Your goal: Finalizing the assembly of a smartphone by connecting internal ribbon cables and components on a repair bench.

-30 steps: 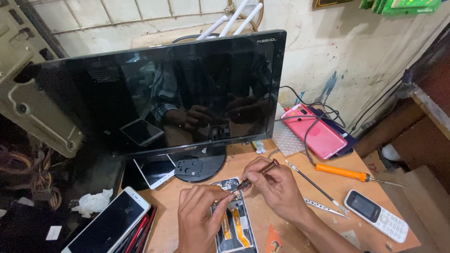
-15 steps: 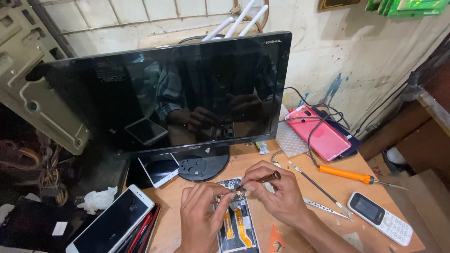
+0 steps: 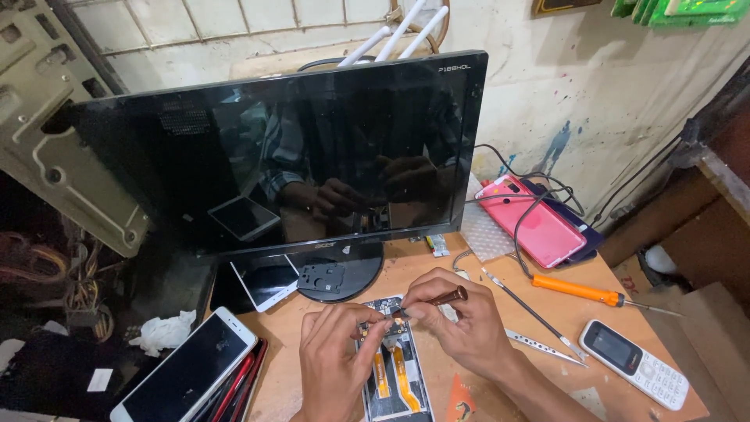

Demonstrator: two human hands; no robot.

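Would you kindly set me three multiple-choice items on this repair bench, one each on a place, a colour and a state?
1. Where does the opened phone lie?
A. on the wooden table, before the monitor stand
B. on top of the monitor
C. on the floor

2. What colour is the handle of the screwdriver lying at the right?
A. green
B. orange
C. white

3. What state is the monitor screen in?
A. showing a picture
B. cracked across
C. dark, only reflecting

Key: 1 A, it lies under the left hand and right hand, in front of the stand; 2 B, the handle is orange; 3 C, the black glass only mirrors the person.
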